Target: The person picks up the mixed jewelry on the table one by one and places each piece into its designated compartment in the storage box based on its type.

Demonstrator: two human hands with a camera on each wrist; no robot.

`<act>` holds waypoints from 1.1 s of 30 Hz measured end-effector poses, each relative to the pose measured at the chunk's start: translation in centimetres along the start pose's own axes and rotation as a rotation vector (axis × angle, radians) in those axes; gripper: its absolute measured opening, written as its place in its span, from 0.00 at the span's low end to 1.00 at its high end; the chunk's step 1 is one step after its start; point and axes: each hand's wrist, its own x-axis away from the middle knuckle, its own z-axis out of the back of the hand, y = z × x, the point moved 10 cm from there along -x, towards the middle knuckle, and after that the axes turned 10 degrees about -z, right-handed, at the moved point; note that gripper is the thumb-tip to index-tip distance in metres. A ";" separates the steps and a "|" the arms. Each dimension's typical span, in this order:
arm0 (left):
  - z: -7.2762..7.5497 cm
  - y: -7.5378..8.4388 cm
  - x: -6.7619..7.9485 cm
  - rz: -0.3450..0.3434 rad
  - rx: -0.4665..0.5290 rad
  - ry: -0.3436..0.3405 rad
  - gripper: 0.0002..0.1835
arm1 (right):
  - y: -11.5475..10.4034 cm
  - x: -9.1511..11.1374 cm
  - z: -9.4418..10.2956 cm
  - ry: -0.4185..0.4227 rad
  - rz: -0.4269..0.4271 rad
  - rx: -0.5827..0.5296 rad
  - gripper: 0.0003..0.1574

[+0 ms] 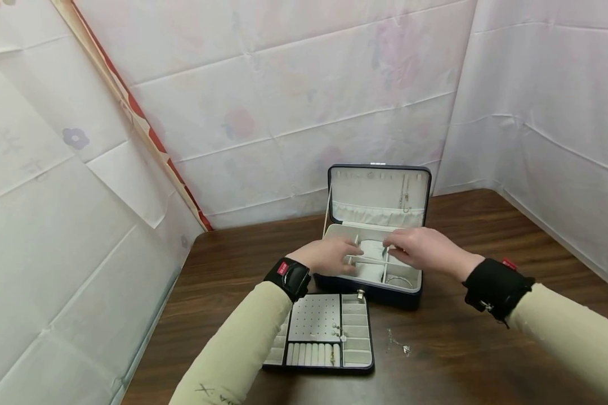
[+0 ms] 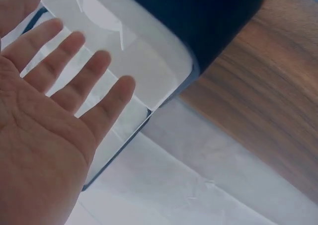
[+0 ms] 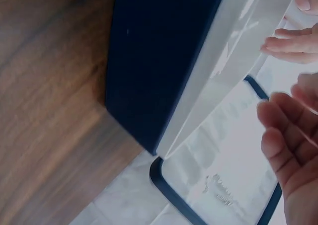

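A dark blue jewelry box (image 1: 377, 289) stands with its lid (image 1: 377, 188) raised, its pale inside split into compartments. Over its left side reaches my left hand (image 1: 329, 256), fingers spread and fairly straight, holding nothing. My right hand (image 1: 425, 250) hovers over the right side, its fingers loosely bent with nothing visible between them. Between the hands lies a white cushion (image 1: 372, 248), and a second cushion (image 1: 370, 272) sits in front of it. A bangle (image 1: 399, 281) rests in the front right compartment, partly below the right hand. Necklaces (image 1: 405, 194) hang inside the lid.
A jewelry tray (image 1: 314, 315) with ring rolls, small compartments and a few earrings lies before the box, partly covered by the left sleeve. Right of it, a thin necklace (image 1: 399, 342) lies on the wooden table (image 1: 461, 320). White patterned sheeting (image 1: 294, 101) hangs behind.
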 end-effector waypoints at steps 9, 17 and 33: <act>-1.6 -0.3 2.1 0.009 -0.015 0.005 0.09 | -4.3 2.3 -1.4 -0.147 0.135 -0.157 0.10; -1.8 -0.6 2.7 -0.018 0.023 0.088 0.15 | -7.8 4.7 -3.0 -0.224 0.287 -0.207 0.11; -1.9 -0.3 2.7 -0.036 0.034 0.112 0.17 | -10.2 7.6 -7.5 -0.375 0.372 -0.191 0.13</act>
